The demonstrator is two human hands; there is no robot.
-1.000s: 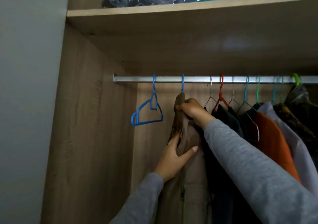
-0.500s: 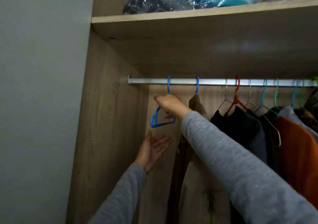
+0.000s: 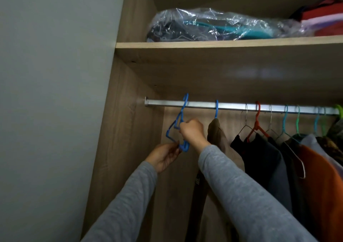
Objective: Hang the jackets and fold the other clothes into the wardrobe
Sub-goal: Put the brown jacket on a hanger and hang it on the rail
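An empty blue hanger (image 3: 178, 124) tilts at the left end of the metal rail (image 3: 232, 105), its hook lifted at the rail. My right hand (image 3: 193, 132) grips the hanger near its neck. My left hand (image 3: 163, 155) pinches its lower edge from below. Just to the right, a brown jacket (image 3: 216, 136) hangs on another blue hanger. Further right hang several dark, orange and grey garments (image 3: 278, 160) on coloured and wire hangers.
The wardrobe's wooden side wall (image 3: 126, 139) stands close on the left. A shelf (image 3: 222, 44) above the rail carries a clear plastic bag of clothes (image 3: 213, 25) and red folded fabric (image 3: 326, 19) at the right.
Both hands left the brown jacket and moved left to the empty blue hanger. My right hand took it, my left hand came up under it, and the hanger now tilts with its hook raised.
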